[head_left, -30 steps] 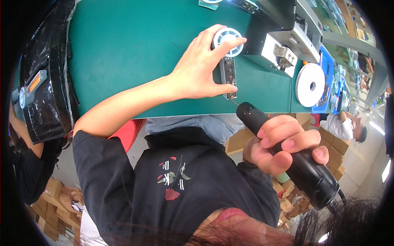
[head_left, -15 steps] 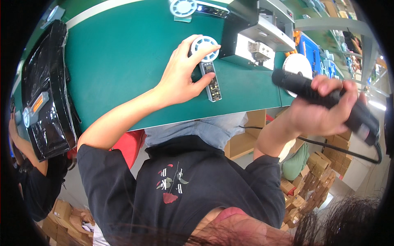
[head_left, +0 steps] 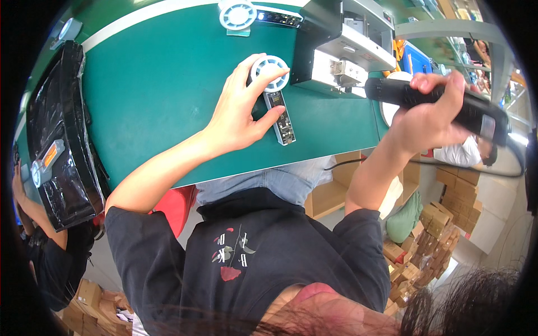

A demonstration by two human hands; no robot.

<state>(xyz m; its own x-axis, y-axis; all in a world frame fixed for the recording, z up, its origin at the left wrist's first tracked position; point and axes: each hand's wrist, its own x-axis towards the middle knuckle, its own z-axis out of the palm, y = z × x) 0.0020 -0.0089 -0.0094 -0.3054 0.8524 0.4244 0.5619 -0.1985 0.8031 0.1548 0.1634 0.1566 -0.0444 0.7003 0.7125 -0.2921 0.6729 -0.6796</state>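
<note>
A small device with a round, pale blue slotted head and an exposed dark circuit board in its handle lies on the green bench top. My left hand grips it, fingers around the round head and thumb against the side of the handle. In my raised right hand is a black corded electric screwdriver, with my fingers wrapped round its body. Its front end points left, beside the lit front of a grey and black box-shaped machine. The screwdriver's tip is too indistinct to make out.
Another round-headed device with a lit strip lies at the bench's far side. A black plastic-wrapped bundle borders the left, with an orange-and-blue piece on it. Behind the screwdriver is a white round dish. Cardboard boxes sit at lower right.
My right hand has moved the screwdriver slightly up and left, closer to the machine's front. My left hand keeps its hold on the device. The whole view has shifted a little.
</note>
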